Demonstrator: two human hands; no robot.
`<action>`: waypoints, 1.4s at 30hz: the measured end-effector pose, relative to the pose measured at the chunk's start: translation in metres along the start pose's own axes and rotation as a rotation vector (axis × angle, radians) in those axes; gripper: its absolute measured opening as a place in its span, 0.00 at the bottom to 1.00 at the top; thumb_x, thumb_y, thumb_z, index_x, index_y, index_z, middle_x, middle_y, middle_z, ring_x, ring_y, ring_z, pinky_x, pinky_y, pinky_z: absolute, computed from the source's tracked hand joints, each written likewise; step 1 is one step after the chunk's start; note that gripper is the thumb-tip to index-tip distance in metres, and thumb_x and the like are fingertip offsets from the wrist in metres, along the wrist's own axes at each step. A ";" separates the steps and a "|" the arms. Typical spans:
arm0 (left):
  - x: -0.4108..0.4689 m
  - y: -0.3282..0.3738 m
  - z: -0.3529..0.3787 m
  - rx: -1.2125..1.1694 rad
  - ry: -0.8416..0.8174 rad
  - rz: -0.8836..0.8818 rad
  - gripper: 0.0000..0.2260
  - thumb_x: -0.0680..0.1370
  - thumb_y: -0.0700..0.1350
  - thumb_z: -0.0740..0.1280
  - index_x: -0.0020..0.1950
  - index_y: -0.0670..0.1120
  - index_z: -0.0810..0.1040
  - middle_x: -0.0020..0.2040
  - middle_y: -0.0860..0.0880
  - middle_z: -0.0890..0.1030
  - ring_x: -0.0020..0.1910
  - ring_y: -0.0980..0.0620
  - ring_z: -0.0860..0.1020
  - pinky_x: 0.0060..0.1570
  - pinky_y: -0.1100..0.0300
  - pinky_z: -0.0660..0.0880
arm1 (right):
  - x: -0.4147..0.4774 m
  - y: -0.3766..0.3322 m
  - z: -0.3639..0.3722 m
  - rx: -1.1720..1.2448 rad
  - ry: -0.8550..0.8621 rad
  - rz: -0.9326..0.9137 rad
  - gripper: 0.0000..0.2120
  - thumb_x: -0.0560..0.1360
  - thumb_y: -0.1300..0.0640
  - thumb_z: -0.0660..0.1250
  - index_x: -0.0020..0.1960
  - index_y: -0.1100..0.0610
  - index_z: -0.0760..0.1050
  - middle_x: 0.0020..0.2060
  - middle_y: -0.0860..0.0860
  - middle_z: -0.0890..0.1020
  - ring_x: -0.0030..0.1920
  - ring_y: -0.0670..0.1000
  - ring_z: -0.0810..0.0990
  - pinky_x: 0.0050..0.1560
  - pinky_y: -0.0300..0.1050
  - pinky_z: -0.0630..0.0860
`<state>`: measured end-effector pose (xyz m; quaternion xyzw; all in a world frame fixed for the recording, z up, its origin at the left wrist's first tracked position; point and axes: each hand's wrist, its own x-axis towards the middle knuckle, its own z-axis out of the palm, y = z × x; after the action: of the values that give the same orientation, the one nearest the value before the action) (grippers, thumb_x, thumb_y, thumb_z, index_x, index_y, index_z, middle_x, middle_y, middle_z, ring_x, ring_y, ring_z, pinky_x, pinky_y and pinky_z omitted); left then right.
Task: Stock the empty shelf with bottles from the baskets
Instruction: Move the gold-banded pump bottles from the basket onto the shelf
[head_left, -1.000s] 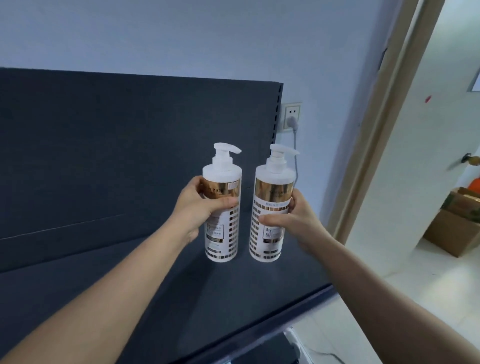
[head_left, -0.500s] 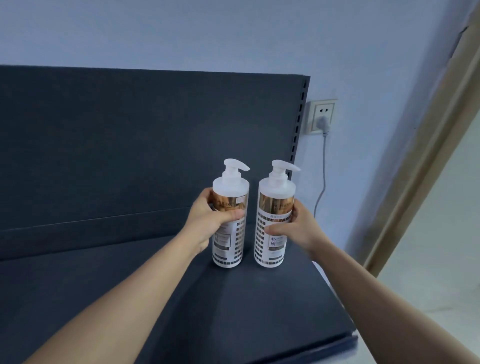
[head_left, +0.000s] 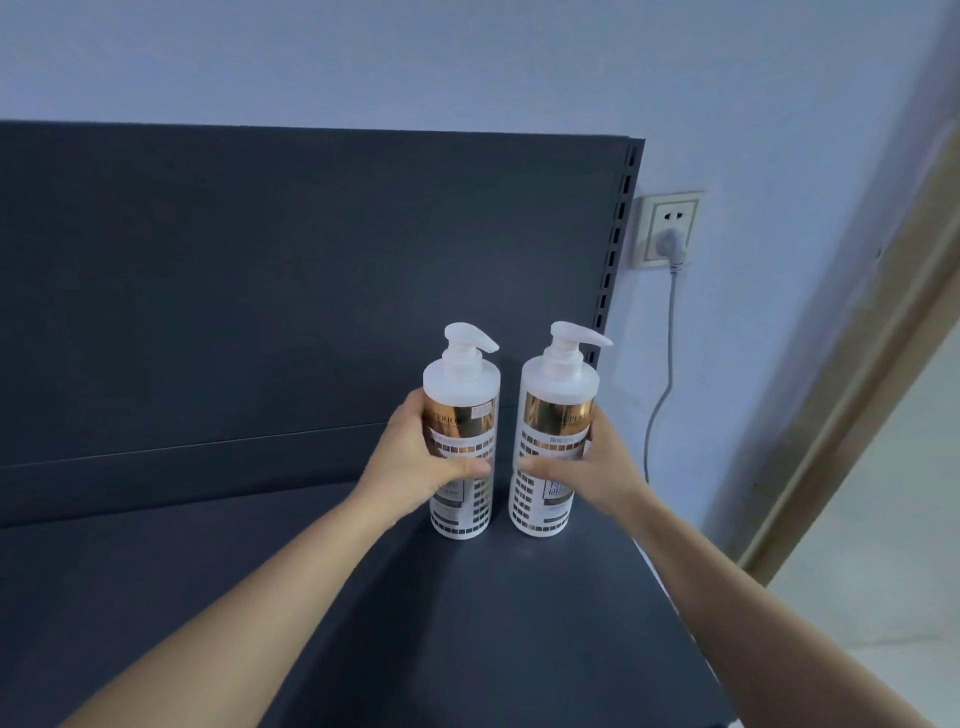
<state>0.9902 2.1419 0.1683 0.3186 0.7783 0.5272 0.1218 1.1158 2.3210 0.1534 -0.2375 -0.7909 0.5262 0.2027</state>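
Two white pump bottles with gold bands stand upright side by side near the back right corner of the dark shelf (head_left: 467, 623). My left hand (head_left: 421, 462) grips the left bottle (head_left: 462, 410) round its middle, thumb across the label. My right hand (head_left: 582, 467) grips the right bottle (head_left: 556, 415) the same way. Both bottle bases appear to touch the shelf board. Both pump spouts point right. No baskets are in view.
The shelf's dark back panel (head_left: 260, 286) rises behind, with a slotted upright (head_left: 613, 249) at its right edge. A wall socket (head_left: 667, 228) with a grey plug and cable hangs just right of it. A door frame (head_left: 857, 389) runs down the right side.
Both hands carried the bottles from mid-air back and down onto the shelf's rear right corner. The view swung left, away from the doorway.
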 end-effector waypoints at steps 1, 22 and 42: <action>-0.001 -0.003 0.001 0.053 0.015 0.001 0.34 0.61 0.48 0.81 0.62 0.55 0.69 0.58 0.56 0.77 0.57 0.57 0.76 0.56 0.56 0.75 | 0.000 0.003 0.004 -0.047 0.044 -0.006 0.39 0.53 0.44 0.84 0.59 0.46 0.69 0.54 0.46 0.81 0.54 0.46 0.81 0.54 0.47 0.79; 0.027 -0.001 0.017 0.139 0.121 0.001 0.30 0.66 0.46 0.79 0.64 0.48 0.69 0.58 0.52 0.71 0.54 0.56 0.72 0.56 0.58 0.72 | 0.046 0.009 0.010 -0.097 0.137 -0.075 0.28 0.63 0.56 0.81 0.59 0.52 0.72 0.55 0.49 0.79 0.54 0.49 0.79 0.54 0.47 0.77; 0.012 0.000 0.023 0.423 0.299 0.122 0.46 0.68 0.50 0.77 0.77 0.46 0.53 0.71 0.46 0.61 0.71 0.46 0.61 0.67 0.48 0.66 | 0.011 0.006 0.006 -0.339 0.127 0.040 0.40 0.74 0.47 0.70 0.78 0.54 0.54 0.75 0.49 0.66 0.72 0.52 0.69 0.70 0.55 0.69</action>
<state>0.9931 2.1667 0.1599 0.3018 0.8599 0.4004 -0.0956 1.1041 2.3252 0.1460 -0.3169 -0.8490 0.3733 0.1987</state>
